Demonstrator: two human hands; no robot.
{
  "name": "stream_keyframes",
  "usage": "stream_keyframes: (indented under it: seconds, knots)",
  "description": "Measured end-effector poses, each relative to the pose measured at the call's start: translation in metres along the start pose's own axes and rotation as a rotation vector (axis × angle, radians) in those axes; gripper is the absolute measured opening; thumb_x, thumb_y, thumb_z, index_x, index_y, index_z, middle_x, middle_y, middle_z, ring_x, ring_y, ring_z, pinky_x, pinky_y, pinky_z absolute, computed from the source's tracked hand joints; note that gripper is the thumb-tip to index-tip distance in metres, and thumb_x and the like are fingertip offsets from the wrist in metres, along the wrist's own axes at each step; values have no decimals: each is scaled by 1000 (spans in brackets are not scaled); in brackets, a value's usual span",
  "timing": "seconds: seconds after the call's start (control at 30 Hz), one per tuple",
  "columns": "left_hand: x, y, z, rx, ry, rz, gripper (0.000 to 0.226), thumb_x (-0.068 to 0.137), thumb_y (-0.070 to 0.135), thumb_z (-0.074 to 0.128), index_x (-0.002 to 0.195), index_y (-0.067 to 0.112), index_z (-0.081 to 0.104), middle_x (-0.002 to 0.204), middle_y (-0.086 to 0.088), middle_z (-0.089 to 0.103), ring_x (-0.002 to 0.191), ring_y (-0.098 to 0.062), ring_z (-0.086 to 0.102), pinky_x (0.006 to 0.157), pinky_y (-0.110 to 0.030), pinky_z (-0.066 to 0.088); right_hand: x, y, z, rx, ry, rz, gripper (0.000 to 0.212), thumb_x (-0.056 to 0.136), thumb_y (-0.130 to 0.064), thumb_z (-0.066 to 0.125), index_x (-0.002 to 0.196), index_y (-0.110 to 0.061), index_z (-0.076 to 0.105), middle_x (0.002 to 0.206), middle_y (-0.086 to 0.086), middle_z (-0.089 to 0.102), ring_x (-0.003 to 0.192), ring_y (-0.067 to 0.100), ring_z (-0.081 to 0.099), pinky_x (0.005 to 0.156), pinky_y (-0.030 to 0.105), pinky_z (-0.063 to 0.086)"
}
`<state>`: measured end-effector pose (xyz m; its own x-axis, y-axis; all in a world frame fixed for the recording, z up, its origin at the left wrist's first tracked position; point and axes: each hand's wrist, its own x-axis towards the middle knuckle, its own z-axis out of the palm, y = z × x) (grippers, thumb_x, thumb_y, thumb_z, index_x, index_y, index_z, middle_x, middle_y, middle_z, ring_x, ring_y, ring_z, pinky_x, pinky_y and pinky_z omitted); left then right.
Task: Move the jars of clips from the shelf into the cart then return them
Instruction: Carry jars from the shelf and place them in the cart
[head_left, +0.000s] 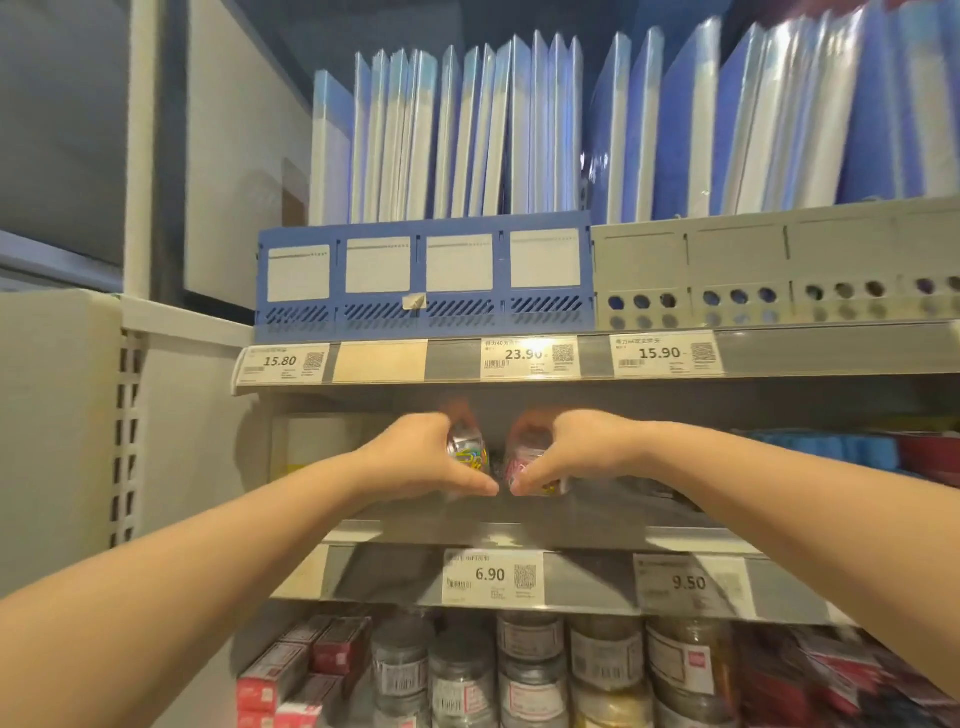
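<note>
Both my arms reach into the middle shelf (519, 532). My left hand (421, 457) grips a clear jar of coloured clips (470, 449), fingers curled over its top and thumb under it. Right beside it, my right hand (566, 452) grips a second clear jar of clips (527, 457) with a pink label. The two jars are side by side, almost touching, just above the shelf floor. My hands hide most of each jar. No cart is in view.
Blue folders stand in a blue file rack (423, 273) and a grey rack (769, 275) on the shelf above. Below, several clear jars (530, 670) and red boxes (291, 670) fill the lower shelf. Price tags line the shelf edges. Blue packs (831, 449) lie at right.
</note>
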<state>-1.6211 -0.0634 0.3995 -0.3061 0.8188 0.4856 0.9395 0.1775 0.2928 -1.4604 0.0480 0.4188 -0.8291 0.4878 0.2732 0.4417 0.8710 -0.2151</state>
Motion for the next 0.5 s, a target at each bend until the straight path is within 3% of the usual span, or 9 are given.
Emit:
stream_keyframes:
  seconds: [0.1,0.2,0.37,0.5]
  knots:
    - [-38,26,-13,-84,49,62,60,64,43,81,110,27,47,104,6,59,95,-12,56,80,-26,45,-35,-14,-3,172,84,-109,60,73,-36,78,125,-20,52,118,-4,58,106,12,56,85,22,46]
    - [-76,46,-14,-53,17,121,55,65,37,82,108,28,48,106,5,60,100,-13,55,83,-28,44,-78,-29,1,237,73,-155,57,71,-30,80,122,-24,54,112,-4,60,100,11,58,82,21,48]
    - [-136,84,-8,-140,-25,176,48,63,32,83,89,43,45,89,18,57,84,-4,53,67,-11,38,-166,-43,6,196,117,-118,60,71,-34,78,125,-26,53,117,-7,59,103,8,55,83,21,46]
    - [-195,125,-1,-228,-107,262,48,62,35,84,86,46,44,88,27,54,83,8,52,66,-3,37,-247,-51,7,120,74,-53,65,71,-37,77,129,-28,48,127,-8,54,106,6,49,80,18,41]
